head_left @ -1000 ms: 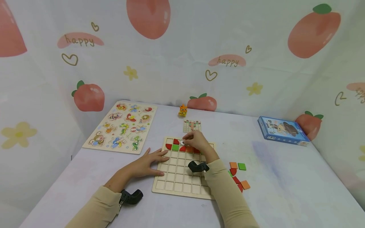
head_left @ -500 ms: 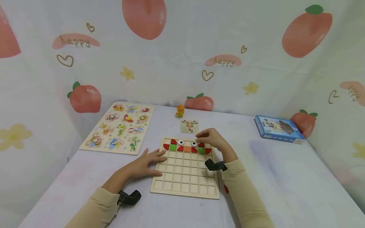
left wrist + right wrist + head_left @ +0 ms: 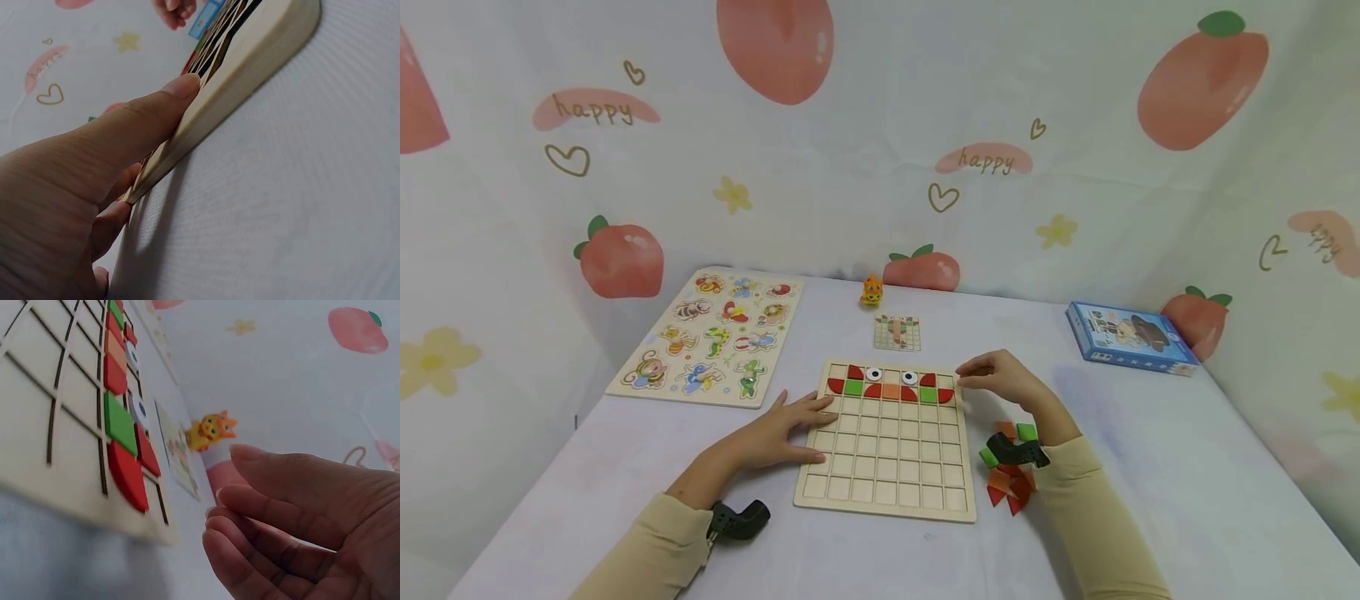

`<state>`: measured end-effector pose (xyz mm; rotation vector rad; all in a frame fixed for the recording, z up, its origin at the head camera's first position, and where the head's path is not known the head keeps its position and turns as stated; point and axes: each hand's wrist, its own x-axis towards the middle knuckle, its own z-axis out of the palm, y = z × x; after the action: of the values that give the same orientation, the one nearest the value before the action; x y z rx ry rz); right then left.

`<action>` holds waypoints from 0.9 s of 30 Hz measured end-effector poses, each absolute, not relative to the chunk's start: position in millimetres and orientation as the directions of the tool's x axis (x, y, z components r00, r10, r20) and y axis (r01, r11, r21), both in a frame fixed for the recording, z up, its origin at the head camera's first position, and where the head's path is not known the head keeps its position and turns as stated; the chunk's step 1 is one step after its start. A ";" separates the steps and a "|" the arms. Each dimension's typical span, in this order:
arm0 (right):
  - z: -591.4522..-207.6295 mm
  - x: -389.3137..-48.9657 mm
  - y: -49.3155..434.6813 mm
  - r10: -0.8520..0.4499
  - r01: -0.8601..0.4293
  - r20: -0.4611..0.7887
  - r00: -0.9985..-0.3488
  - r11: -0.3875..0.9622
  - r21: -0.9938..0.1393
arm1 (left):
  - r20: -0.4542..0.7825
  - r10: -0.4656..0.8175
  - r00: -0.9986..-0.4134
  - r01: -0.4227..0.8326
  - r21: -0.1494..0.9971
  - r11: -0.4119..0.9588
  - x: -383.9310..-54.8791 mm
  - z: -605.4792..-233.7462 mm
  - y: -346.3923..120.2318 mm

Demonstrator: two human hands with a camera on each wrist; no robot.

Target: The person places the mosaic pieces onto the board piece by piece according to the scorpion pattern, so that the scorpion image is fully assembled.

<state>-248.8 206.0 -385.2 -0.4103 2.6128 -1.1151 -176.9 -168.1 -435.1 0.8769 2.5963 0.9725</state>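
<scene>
A wooden grid board lies on the table. Its top rows hold red rounded pieces, green squares, an orange square and two round eye pieces. My left hand rests on the board's left edge with its fingers spread; in the left wrist view, the thumb touches the rim. Just off the board's upper right corner hovers my right hand. Its fingers are loosely bent, and the right wrist view shows nothing between thumb and fingertips.
Several loose red, orange and green pieces lie right of the board, partly under the right wrist camera. Behind the board are a small pattern card and a toy figure. An insect puzzle lies left, a blue box right.
My right hand has left the eye pieces in the top row and moved right, off the board, uncovering the loose pieces. My left hand stays on the board's left edge.
</scene>
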 end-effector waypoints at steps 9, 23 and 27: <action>-393.3 -234.8 232.3 -0.337 -0.112 -0.174 -0.925 0.681 -0.724 | -0.003 0.606 -0.795 0.453 0.661 0.598 -176.7 -435.5 -169.5; -402.1 -213.2 278.3 -0.283 -0.032 -0.239 -0.929 0.704 -0.710 | 0.000 0.608 -0.794 0.450 0.672 0.588 -177.6 -435.3 -169.0; -402.9 -207.4 286.7 -0.298 -0.031 -0.241 -0.924 0.684 -0.729 | 0.000 0.612 -0.791 0.456 0.667 0.589 -177.8 -436.7 -169.0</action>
<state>-207.4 286.7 -402.9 -0.2593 2.5572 -1.0970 -177.8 -169.0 -436.7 0.8851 2.5896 0.9897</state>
